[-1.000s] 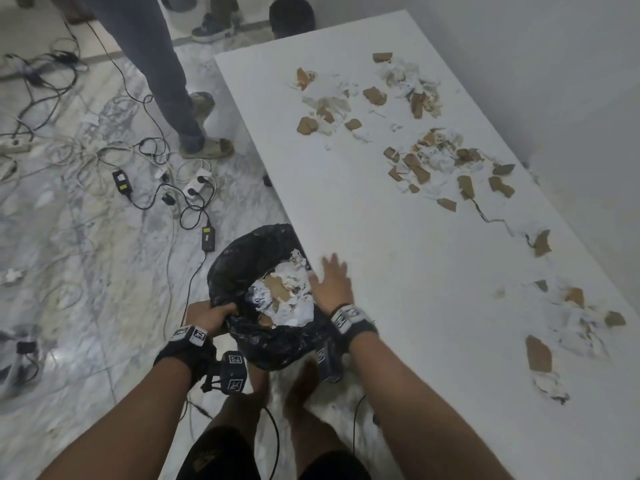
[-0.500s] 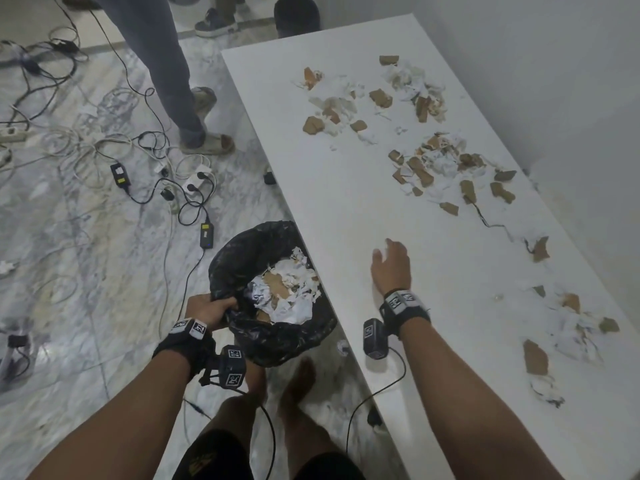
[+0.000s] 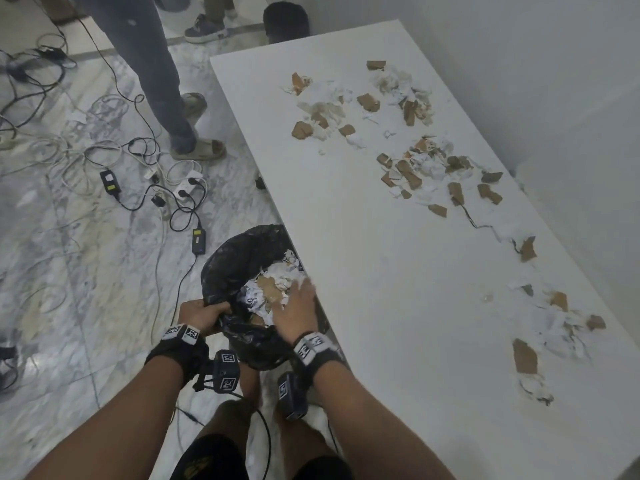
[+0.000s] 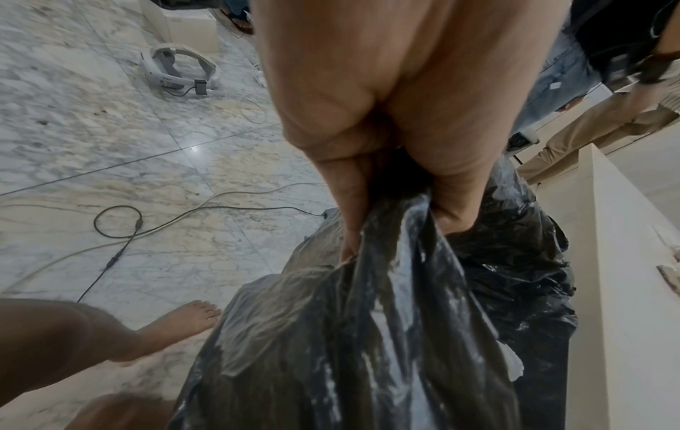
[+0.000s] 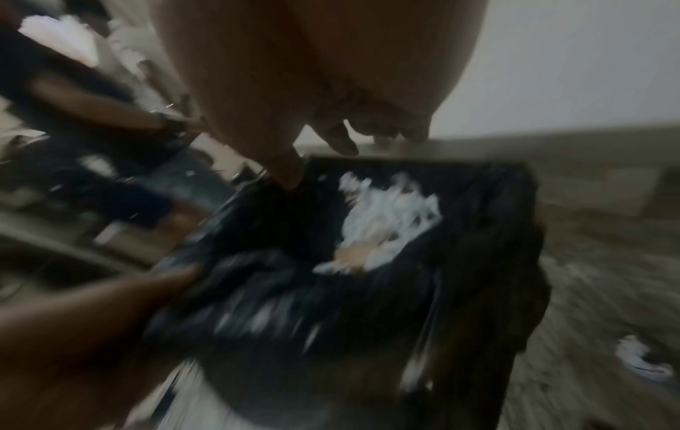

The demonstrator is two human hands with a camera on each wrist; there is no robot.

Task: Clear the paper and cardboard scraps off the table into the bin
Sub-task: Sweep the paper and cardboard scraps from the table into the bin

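Observation:
A bin lined with a black bag (image 3: 239, 268) stands on the floor against the white table's (image 3: 398, 306) left edge, holding white paper and brown cardboard scraps (image 3: 268, 292). My left hand (image 3: 201, 315) grips the bag's near rim (image 4: 397, 238). My right hand (image 3: 298, 306) is over the bin's mouth at the table edge, fingers spread and holding nothing; the right wrist view is blurred and shows the scraps in the bag (image 5: 382, 227). Scrap piles lie on the table: far ones (image 3: 346, 109), a middle one (image 3: 433, 171), and a near right one (image 3: 554, 327).
Tangled cables and power adapters (image 3: 138, 181) cover the marble floor left of the bin. A person's legs (image 3: 173, 98) stand near the table's far left corner. A white headset (image 4: 180, 69) lies on the floor. A wall runs along the table's right side.
My right hand went out onto the table and then swept back left to the bin's mouth. My left hand kept hold of the bag's rim.

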